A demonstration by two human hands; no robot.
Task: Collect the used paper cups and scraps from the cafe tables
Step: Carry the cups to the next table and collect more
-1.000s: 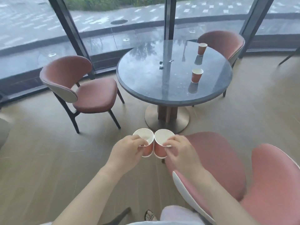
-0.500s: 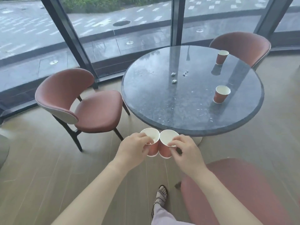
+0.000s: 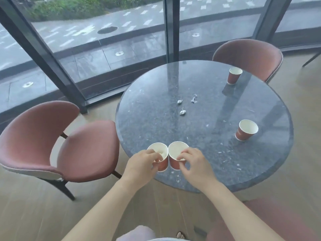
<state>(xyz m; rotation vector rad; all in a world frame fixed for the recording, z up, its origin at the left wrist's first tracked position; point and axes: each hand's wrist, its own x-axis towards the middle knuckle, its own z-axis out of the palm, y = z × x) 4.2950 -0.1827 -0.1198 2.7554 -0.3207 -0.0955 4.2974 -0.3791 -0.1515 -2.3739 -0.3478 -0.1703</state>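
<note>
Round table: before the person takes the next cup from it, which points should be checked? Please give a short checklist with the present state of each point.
1. Grip of the left hand on the left cup: ok, fingers curl over its rim.
2. Grip of the right hand on the right cup: ok.
3. One hand free for another cup: not ok, both are full; stacking the two held cups would probably free one.
4. The near cup and the far cup stand upright on the table: ok.
5. The far cup is empty: cannot tell.
6. The scraps are collected: not ok, they lie near the middle.
</note>
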